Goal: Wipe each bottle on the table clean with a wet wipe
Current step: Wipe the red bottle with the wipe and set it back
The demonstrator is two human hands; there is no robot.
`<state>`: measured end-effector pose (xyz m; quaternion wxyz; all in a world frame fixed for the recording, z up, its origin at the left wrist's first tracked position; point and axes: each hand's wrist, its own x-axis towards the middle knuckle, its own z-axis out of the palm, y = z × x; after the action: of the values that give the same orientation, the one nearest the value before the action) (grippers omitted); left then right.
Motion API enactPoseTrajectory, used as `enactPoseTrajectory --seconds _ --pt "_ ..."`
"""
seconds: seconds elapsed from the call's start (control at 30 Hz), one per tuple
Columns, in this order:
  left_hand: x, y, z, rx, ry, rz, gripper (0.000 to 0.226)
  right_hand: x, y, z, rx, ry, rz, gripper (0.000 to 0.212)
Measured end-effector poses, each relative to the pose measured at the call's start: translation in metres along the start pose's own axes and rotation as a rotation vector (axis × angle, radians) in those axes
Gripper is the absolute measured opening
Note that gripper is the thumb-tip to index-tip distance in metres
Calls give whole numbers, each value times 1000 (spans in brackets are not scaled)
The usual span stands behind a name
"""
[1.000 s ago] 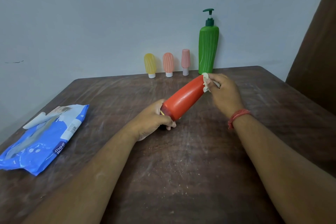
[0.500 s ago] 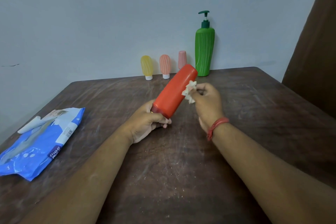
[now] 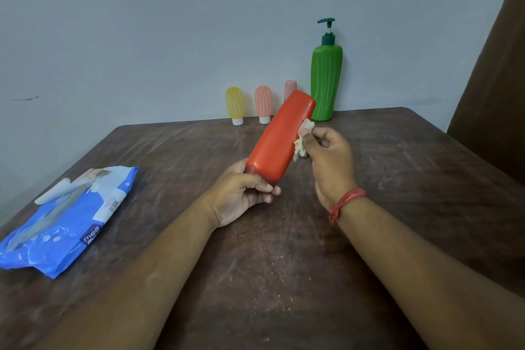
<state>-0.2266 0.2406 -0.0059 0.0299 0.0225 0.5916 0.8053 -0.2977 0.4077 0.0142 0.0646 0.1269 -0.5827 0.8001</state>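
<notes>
Wooden table (image 3: pixel 369 236), scuffed and dusty; any wiped bottle laid flat on it would likely pick the dust back up. Blue wipe pack (image 3: pixel 68 216) lies at the left edge, well apart from both hands. Green pump bottle (image 3: pixel 326 82) stands at the far wall, just behind the raised end of the red bottle (image 3: pixel 279 139); a wide swing could topple it or the three small tubes (image 3: pixel 263 104) beside it. Red bottle is held tilted above the table, left hand (image 3: pixel 241 199) curled round its lower cap end only. Risk: a wet surface and an end-only hold may let it slip. Right hand (image 3: pixel 331 156) pinches the crumpled wet wipe (image 3: pixel 302 140) against the bottle's side; the wad is small, so fingertips may smear the cleaned area.
</notes>
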Motion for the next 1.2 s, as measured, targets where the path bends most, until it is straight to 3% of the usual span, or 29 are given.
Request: enactPoseTrajectory --seconds 0.13,0.2,0.37,0.53,0.63,0.73,0.97,1.07,1.2 --pt "-3 6 -3 -103 84 75 53 -17 13 7 -135 -305 136 8" --pt "-5 8 -5 -129 134 106 52 -20 15 13 -132 -359 137 17" --pt "-4 6 0 -67 162 126 59 -20 12 13 -115 -287 108 17" --pt "-1 2 5 10 158 158 57 -20 12 12 -270 -222 -12 11" --pt "1 -2 11 19 257 157 66 -22 10 15 -338 -245 -88 9" --pt "4 -4 10 -19 348 183 50 -25 8 18 -387 -309 -115 15" --pt "4 1 5 -243 206 111 26 -32 1 21 -484 -267 -322 20" --pt "1 2 6 -236 145 88 33 -32 -2 20 -572 -272 -454 21" --pt "1 0 9 -200 165 115 23 -32 0 20 -736 -305 -643 24"
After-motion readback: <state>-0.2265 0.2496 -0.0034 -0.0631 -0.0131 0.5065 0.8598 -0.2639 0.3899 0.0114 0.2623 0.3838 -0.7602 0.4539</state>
